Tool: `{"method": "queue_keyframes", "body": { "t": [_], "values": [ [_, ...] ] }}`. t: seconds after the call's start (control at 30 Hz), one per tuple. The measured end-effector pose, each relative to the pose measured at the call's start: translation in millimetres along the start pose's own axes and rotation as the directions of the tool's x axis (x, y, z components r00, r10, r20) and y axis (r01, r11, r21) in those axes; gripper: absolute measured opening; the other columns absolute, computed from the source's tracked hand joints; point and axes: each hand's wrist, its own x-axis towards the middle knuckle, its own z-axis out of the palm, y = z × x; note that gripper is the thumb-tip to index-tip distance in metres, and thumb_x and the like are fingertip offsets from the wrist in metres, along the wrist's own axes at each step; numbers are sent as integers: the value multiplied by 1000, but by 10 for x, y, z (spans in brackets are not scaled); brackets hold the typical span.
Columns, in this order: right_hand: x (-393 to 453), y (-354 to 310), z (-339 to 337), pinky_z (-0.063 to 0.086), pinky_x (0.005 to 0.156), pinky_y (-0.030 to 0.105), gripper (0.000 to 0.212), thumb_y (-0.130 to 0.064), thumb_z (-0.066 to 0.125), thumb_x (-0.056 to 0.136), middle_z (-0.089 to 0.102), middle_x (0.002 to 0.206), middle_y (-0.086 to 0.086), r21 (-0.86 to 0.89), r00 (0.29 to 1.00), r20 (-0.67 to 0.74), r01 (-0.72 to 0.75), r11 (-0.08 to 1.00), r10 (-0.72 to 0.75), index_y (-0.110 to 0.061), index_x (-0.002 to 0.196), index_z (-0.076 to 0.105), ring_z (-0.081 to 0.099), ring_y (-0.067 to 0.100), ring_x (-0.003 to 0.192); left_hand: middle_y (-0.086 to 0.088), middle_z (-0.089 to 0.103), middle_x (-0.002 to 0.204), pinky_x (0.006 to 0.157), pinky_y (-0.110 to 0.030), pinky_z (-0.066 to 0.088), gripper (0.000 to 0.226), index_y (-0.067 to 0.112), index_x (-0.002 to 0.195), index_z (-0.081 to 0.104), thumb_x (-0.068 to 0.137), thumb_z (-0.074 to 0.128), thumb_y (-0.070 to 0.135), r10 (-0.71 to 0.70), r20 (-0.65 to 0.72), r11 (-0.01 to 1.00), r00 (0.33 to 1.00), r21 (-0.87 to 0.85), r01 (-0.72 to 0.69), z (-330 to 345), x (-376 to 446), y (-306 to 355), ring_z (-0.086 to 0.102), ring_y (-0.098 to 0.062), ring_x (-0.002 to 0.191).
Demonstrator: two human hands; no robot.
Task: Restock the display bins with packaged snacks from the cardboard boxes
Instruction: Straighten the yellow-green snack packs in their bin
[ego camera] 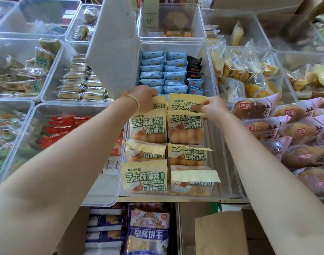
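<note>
My left hand grips rear-left yellow bread packet; right hand pinches rear-right yellow packet in clear bin. Blue packets behind.

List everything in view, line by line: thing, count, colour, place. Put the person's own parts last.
Yellow bread packs: eight visible, pale yellow with green print, two columns in the centre bin.
Centre bin: one, clear plastic, in front of the person.
Blue snack packs: many, light blue, bin behind the bread.
Black snack packs: a few, right of the blue ones.
Pink bread bags: several, pink and clear, right bin.
Red packs: several, left bin.
Biscuit bag: one, blue and white, below the shelf.
Cardboard box: one, brown, bottom right.
Left hand: grips the rear left yellow pack.
Right hand: pinches the rear right yellow pack.
</note>
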Motion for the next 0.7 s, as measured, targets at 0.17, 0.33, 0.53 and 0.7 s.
{"method": "queue_keyframes", "body": {
  "t": [0.17,0.33,0.53,0.7],
  "values": [
    [-8,26,73,58,86,40,8,-21,78,85,73,97,1,36,997,-73,16,999,-14,-23,87,70,67,20,91,0,50,86,63,-32,38,13,19,92,51,90,45,7,-2,19,989,1000,151,-1,-12,43,120,51,-25,82],
    [-26,37,55,61,78,38,10,-18,75,89,73,98,4,44,999,-47,-13,999,15,-24,83,68,71,23,91,-1,53,95,65,-33,40,22,18,112,55,96,42,10,24,90,979,996,201,-42,-33,72,119,51,-24,85],
    [4,2,59,59,80,37,3,-20,74,90,73,98,2,-53,997,-64,44,998,-47,-21,90,71,69,22,91,-4,52,97,73,-38,49,23,12,113,56,98,40,7,21,77,943,997,329,-46,-76,108,234,57,-28,96],
    [26,36,122,54,89,37,7,-26,73,90,73,98,5,-64,990,-133,36,997,-44,-20,95,73,67,21,92,-5,61,101,66,-36,48,14,20,91,53,99,43,13,58,-144,973,988,231,-23,82,78,143,57,-27,86]
  ]
}}
